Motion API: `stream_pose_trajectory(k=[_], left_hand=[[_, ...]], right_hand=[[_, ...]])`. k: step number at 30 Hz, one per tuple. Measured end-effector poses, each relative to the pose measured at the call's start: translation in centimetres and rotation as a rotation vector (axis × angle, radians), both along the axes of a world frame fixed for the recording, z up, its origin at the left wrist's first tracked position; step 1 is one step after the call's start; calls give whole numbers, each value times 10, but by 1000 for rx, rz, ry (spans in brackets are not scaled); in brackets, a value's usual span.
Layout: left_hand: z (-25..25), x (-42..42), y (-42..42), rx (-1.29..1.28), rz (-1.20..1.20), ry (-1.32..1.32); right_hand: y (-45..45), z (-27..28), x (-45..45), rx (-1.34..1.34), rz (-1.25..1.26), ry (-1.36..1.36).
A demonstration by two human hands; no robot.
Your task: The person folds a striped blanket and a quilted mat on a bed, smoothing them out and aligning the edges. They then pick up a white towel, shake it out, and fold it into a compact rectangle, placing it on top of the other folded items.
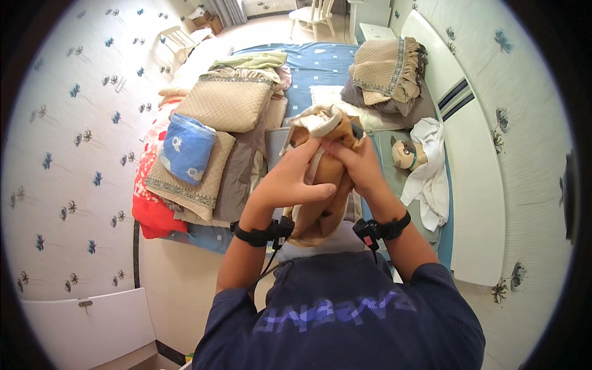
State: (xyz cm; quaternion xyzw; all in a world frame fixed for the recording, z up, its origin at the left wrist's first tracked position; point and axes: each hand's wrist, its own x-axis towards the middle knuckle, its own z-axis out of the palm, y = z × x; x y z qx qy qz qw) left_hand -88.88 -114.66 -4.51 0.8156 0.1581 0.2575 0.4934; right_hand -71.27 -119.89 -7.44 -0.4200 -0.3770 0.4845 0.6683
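A tan-brown fabric item with pale edging [323, 185] hangs bunched up in front of my chest; its exact kind is unclear. My left hand [296, 173] grips its upper part from the left, thumb pointing across the front. My right hand [354, 159] grips the same upper part from the right, close to the other hand's fingertips. A whitish, crumpled edge sticks up above both hands. Each wrist wears a black strap with a small device. Behind the fabric lie grey and blue bedding, partly hidden by it.
Folded beige quilted covers [231, 99] and a folded blue cloth [188, 149] lie at the left of the bed. At right are more quilted covers [381, 69], a plush dog [407, 153], a white cloth [428, 171] and the white headboard [478, 199].
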Motion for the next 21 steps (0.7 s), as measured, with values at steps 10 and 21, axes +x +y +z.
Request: stream_pose_trajectory(k=[10, 21], left_hand=[[-160, -66, -47, -83, 713, 366], [-122, -106, -96, -172, 23, 879]], right_hand=[[-13, -28, 34, -160, -257, 316], [-177, -104, 81, -589, -303, 269]])
